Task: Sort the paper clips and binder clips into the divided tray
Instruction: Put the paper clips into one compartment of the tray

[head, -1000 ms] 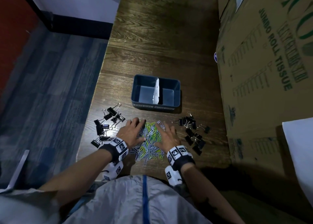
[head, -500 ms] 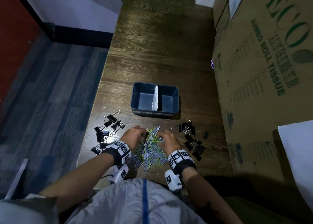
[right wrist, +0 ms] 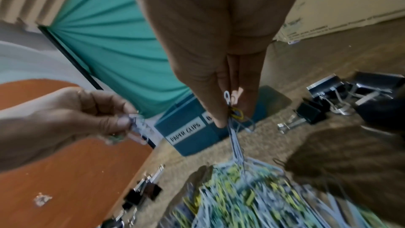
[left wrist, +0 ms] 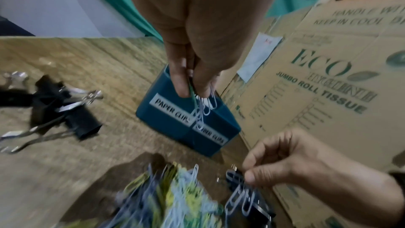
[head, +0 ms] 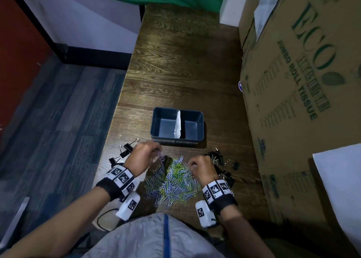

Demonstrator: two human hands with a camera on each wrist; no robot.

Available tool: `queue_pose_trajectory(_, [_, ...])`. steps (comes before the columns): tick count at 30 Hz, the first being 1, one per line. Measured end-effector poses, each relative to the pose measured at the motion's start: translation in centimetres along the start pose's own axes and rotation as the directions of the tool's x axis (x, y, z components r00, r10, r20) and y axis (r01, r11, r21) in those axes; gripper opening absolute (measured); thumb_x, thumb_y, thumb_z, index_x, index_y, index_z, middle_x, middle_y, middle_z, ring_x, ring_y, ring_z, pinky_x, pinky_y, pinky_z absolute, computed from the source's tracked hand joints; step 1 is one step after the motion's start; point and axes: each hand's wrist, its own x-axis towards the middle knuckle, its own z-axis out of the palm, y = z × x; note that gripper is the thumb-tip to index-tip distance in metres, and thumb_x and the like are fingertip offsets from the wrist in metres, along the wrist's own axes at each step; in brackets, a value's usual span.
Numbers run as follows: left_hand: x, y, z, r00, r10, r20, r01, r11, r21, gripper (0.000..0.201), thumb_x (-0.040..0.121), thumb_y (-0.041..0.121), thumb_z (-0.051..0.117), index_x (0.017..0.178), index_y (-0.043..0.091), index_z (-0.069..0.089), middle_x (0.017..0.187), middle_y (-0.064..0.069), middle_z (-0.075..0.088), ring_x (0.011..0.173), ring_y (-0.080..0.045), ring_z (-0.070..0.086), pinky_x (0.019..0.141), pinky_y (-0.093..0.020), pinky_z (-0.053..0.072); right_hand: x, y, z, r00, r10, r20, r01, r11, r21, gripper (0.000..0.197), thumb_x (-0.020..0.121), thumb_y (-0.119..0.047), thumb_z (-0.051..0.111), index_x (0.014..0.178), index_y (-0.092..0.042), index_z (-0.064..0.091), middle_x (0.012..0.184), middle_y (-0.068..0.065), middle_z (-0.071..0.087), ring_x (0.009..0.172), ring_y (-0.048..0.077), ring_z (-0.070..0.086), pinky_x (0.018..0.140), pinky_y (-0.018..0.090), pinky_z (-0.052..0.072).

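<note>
A heap of coloured paper clips (head: 172, 179) lies on the wooden table in front of the blue divided tray (head: 156, 125), whose front labels read PAPER CLIPS (left wrist: 173, 108). Both compartments look empty. My left hand (head: 145, 156) is raised over the heap's left side and pinches a small bunch of paper clips (left wrist: 202, 105). My right hand (head: 201, 167) pinches another bunch (right wrist: 235, 127) that still trails down into the heap. Black binder clips lie in two groups, left (head: 125, 150) and right (head: 218, 160) of the heap.
A large cardboard box (head: 302, 82) printed ECO JUMBO ROLL TISSUE stands along the table's right side. A white sheet (head: 340, 181) lies at the right. The table's left edge (head: 117, 109) drops to a blue carpet floor.
Both hands lay on the heap a second ago. They have since curled, pinched clips and lifted off it, the left one moving up toward the tray.
</note>
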Motion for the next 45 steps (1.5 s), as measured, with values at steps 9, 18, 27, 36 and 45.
queue_pose_trajectory(9, [8.7, 2.5, -4.9, 0.982, -0.029, -0.186, 0.027, 1.000, -0.013, 0.008, 0.085, 0.009, 0.070, 0.092, 0.013, 0.072, 0.084, 0.003, 0.071, 0.077, -0.008, 0.064, 0.074, -0.022, 0.052, -0.8, -2.5, -4.1, 0.976, -0.176, -0.132, 0.189, 0.978, 0.094, 0.009, 0.087, -0.007, 0.073, 0.084, -0.014, 0.077, 0.090, 0.000, 0.075, 0.080, 0.011, 0.069, 0.079, 0.030, 0.059])
queue_pose_trajectory(18, [8.5, 0.5, -2.3, 0.987, -0.153, -0.047, 0.156, 0.985, 0.076, 0.028, 0.081, -0.005, 0.064, 0.103, 0.011, 0.070, 0.096, -0.008, 0.071, 0.083, -0.017, 0.065, 0.082, -0.033, 0.055, 3.1, -8.1, -10.1, 0.911, -0.266, -0.315, 0.319, 0.939, 0.130, 0.010, 0.084, -0.008, 0.074, 0.083, -0.017, 0.079, 0.087, -0.004, 0.075, 0.081, 0.007, 0.066, 0.078, 0.023, 0.053])
queue_pose_trajectory(27, [1.4, -1.3, 2.6, 0.961, -0.269, 0.067, 0.250, 0.944, 0.213, 0.019, 0.087, 0.013, 0.064, 0.106, 0.014, 0.064, 0.106, -0.008, 0.065, 0.091, -0.021, 0.061, 0.079, -0.029, 0.051, 8.6, -10.7, -8.4, 0.939, -0.228, -0.257, 0.281, 0.940, 0.192, 0.013, 0.083, -0.017, 0.078, 0.096, -0.014, 0.077, 0.094, 0.006, 0.075, 0.089, 0.019, 0.069, 0.082, 0.033, 0.057])
queue_pose_trajectory(36, [2.4, -2.1, 7.3, 0.834, -0.334, 0.440, 0.125, 0.890, 0.439, 0.080, 0.092, 0.063, 0.033, 0.153, 0.020, 0.002, 0.161, -0.006, -0.003, 0.145, -0.030, 0.014, 0.112, -0.054, 0.027, 2.7, -3.0, -1.9, 0.981, -0.137, -0.135, 0.156, 0.979, 0.135, 0.011, 0.094, -0.010, 0.061, 0.096, -0.011, 0.071, 0.090, 0.006, 0.072, 0.078, 0.020, 0.070, 0.074, 0.030, 0.059])
queue_pose_trajectory(45, [-0.5, -1.9, 8.5, 0.809, -0.081, 0.583, -0.213, 0.883, 0.418, 0.076, 0.089, 0.064, 0.042, 0.149, 0.023, 0.019, 0.155, -0.004, 0.019, 0.140, -0.027, 0.022, 0.105, -0.052, 0.036, -1.7, 3.5, 5.8, 0.981, -0.065, 0.184, 0.104, 0.972, -0.212, 0.091, 0.079, -0.043, 0.078, 0.153, -0.032, 0.026, 0.149, 0.009, 0.027, 0.136, 0.030, 0.035, 0.108, 0.047, 0.040])
